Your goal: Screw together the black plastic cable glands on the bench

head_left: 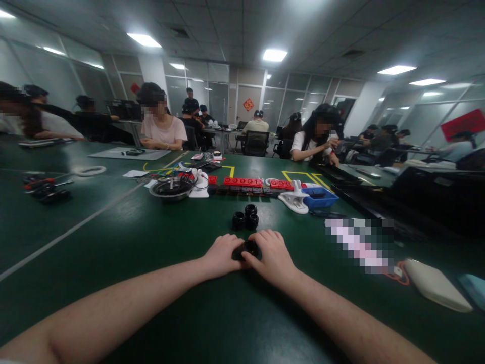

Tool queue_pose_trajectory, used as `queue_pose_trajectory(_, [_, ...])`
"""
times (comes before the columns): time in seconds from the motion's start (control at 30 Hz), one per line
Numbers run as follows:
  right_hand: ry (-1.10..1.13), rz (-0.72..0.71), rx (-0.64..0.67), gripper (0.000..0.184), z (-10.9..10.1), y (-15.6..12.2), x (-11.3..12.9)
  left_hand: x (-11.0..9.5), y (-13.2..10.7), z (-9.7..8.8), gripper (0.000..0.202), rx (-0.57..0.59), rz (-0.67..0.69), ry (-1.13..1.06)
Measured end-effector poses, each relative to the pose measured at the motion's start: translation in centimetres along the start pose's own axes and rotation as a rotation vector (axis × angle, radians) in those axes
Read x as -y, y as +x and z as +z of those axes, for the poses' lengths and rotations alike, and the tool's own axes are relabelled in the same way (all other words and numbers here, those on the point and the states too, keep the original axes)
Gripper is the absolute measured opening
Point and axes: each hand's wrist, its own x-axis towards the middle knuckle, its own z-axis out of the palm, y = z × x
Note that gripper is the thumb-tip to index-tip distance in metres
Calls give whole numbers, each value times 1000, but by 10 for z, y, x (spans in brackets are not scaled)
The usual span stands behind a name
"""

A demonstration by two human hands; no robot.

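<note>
Low over the green table (242,313), my left hand (223,255) and my right hand (273,257) meet around a black round part (250,246). It resembles a small wheel with a hollow top. My left fingers close on its left side, and my right hand wraps its right side with the thumb in front. Much of the part is hidden by the fingers. Just beyond my hands, three similar black round parts (250,218) stand in a tight cluster, apart from my fingers.
Farther back are a metal bowl (170,189) holding dark items, a row of red blocks (242,182), a white clamp (295,198) and a blue tray (320,198). Black tools (47,189) lie left; a cream pouch (435,284) lies right. Several people sit beyond.
</note>
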Motion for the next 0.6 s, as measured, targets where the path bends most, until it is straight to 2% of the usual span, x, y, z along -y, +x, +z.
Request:
queue_pose_trajectory(0.13, [51,-20,18,19,-2,-1,1,1,0,0,31,12,-14,11])
queue_pose_trajectory(0.43, [171,-130,36,27,-3,-4,7,0,0,-2,24,22,-51,-9])
queue_pose_trajectory(0.6, [203,-191,29,19,-2,-5,9,-2,1,-3,20,46,-61,22])
